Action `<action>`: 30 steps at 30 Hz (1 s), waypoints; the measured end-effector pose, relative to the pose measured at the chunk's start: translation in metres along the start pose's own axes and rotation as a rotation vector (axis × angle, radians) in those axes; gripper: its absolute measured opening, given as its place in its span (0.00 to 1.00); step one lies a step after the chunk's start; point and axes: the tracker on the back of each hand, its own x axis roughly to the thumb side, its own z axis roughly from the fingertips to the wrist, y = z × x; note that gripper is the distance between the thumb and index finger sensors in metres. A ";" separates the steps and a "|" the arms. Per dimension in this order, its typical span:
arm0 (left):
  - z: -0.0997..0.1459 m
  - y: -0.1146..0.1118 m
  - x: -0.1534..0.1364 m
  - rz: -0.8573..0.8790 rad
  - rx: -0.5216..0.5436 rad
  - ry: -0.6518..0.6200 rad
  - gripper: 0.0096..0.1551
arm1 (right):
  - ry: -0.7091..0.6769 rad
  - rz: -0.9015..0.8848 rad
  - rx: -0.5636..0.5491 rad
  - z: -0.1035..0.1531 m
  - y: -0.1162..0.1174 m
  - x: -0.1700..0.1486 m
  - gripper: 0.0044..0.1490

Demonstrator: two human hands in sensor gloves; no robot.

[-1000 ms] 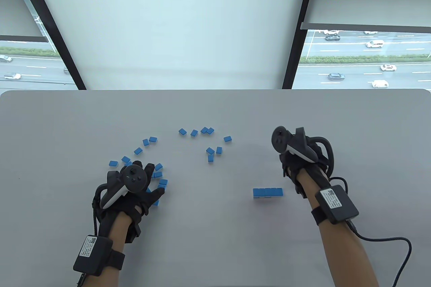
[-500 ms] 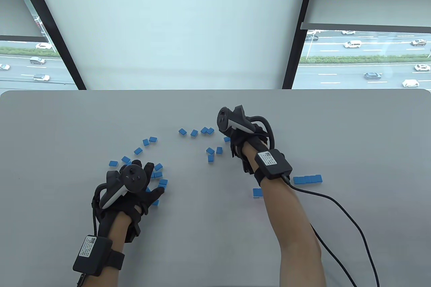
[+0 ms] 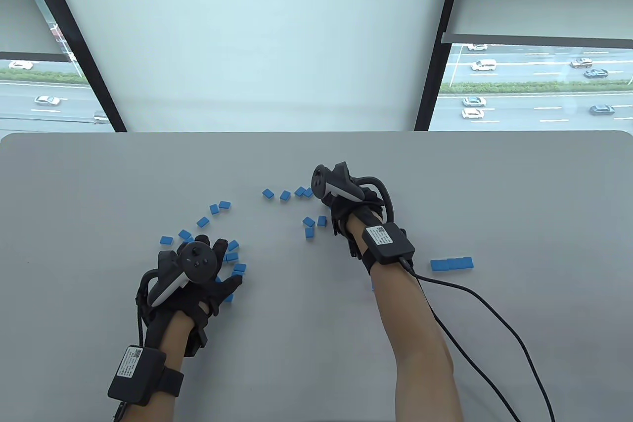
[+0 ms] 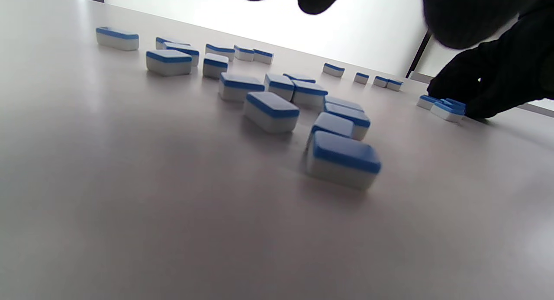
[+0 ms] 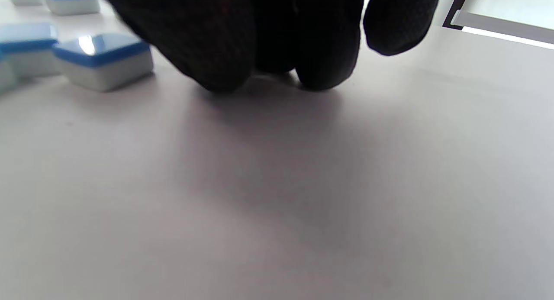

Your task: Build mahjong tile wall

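Fingers (image 5: 225, 53) of the right hand (image 3: 346, 199) press down together at the loose tiles (image 3: 309, 226) mid-surface; whether they pinch one I cannot tell. Small, hard and glossy, these tiles likely slide easily, so pinch the short sides. Left hand (image 3: 193, 273) rests spread over scattered tiles; a short row (image 3: 451, 263) lies toward the right edge.

No text, brand or no. is coming out readable in any view. A white label (image 3: 129, 361) is sitting on the black box strapped to the left forearm, and a similar label (image 3: 380, 235) on the box at the right wrist — both are showing a code pattern w/ tiny print, too small to read. The blue tiles (image 4: 344, 159) are showing only plain backs — no marks.
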 end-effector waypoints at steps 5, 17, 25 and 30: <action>0.000 0.001 0.000 0.001 0.003 0.003 0.53 | 0.008 -0.009 0.038 0.001 -0.002 0.000 0.38; -0.001 0.000 0.001 -0.002 0.001 -0.006 0.53 | -0.096 -0.005 -0.176 0.082 -0.058 -0.069 0.37; 0.002 0.002 0.002 -0.003 0.017 -0.014 0.53 | -0.024 -0.010 -0.389 0.147 -0.046 -0.131 0.37; 0.001 0.002 0.002 -0.001 0.018 -0.019 0.53 | 0.078 -0.066 -0.421 0.168 -0.009 -0.163 0.36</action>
